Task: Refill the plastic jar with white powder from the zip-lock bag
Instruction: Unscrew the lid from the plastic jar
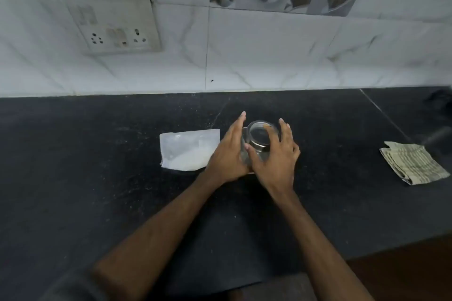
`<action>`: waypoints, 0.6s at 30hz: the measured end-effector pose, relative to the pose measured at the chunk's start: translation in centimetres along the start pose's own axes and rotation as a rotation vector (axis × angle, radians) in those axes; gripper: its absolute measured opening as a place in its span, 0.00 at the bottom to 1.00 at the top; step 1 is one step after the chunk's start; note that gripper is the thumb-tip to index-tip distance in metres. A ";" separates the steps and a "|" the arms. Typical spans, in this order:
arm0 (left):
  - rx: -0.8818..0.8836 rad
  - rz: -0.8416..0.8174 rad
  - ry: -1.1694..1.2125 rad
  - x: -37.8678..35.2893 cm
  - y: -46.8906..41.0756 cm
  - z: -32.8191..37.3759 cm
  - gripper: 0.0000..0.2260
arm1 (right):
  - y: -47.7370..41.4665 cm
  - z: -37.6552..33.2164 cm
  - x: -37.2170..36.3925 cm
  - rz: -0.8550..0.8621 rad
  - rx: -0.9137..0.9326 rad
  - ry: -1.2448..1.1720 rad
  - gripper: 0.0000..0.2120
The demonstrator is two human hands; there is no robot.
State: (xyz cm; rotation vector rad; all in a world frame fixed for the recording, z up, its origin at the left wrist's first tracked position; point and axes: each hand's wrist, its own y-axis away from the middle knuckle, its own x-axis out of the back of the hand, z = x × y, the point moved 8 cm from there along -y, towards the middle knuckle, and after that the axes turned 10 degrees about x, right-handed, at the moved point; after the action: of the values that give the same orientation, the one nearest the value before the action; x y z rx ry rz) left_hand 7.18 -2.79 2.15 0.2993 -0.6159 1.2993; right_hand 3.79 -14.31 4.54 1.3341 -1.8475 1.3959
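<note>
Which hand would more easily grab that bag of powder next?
Probably the left hand. The bag lies flat on the counter right beside it, on its outer side. The right hand is on the far side of the jar and would have to cross over.

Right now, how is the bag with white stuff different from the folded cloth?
The zip-lock bag is smooth, see-through plastic with white powder inside; the folded cloth is striped fabric. The bag lies just left of the left hand and the jar; the cloth lies far off to the right, away from both hands. Both lie flat on the dark counter, untouched.
</note>
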 end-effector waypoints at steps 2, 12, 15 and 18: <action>0.070 -0.076 0.084 -1.1 -1.3 0.2 0.55 | -0.8 1.2 -0.3 -0.023 -0.026 -0.151 0.32; 0.209 -0.022 0.246 0.4 2.6 -2.1 0.52 | 1.1 -0.7 -0.9 -0.069 0.061 -0.249 0.36; 0.255 0.028 0.242 1.9 5.1 -3.0 0.53 | 2.4 -3.1 -1.6 -0.064 0.094 -0.288 0.37; 0.310 0.103 0.251 3.6 6.9 -4.0 0.52 | 2.8 -5.1 -2.5 -0.083 0.120 -0.297 0.37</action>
State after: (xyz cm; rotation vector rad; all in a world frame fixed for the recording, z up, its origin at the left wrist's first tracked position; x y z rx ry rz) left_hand 2.08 4.06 0.13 0.3540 -0.2179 1.5052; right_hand 1.47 -8.55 3.17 1.7385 -1.8891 1.3424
